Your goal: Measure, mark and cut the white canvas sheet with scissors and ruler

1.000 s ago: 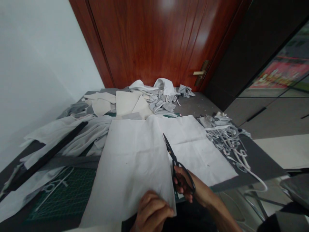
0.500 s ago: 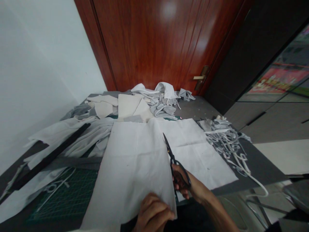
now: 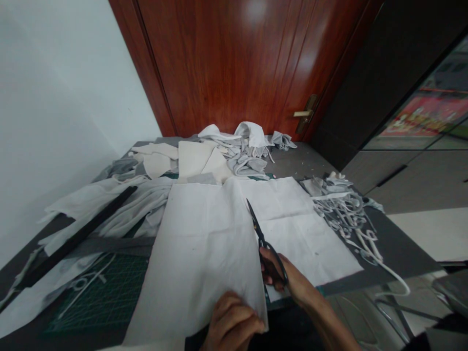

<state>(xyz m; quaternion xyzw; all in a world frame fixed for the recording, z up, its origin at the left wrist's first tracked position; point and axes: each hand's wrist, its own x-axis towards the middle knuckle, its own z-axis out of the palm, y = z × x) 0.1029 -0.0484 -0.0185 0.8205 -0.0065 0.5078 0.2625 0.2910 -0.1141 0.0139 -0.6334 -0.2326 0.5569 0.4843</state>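
A large sheet of white fabric [image 3: 204, 243] lies across the front of the table, split by a long cut running away from me. My left hand [image 3: 236, 321] pinches its near edge, fingers closed on the cloth beside the cut. In my right hand [image 3: 274, 270] is a pair of black scissors [image 3: 259, 229], the fingers in the handle loops. The blades point away from me along the cut, close to its far end, and look nearly closed. To the right of the scissors spreads the other part of the white sheet [image 3: 307, 243].
A green cutting mat [image 3: 109, 297] shows at the left, with a long black strip [image 3: 80, 234] beyond it over grey and white cloth. Cream and grey scraps [image 3: 193, 158] heap up at the back. Tangled trimmings [image 3: 347, 214] lie at the right. Behind stands a wooden door [image 3: 226, 68].
Very little differs. My right hand and the scissors have shifted slightly, and the view has turned a touch. My left hand keeps its hold on the fabric.
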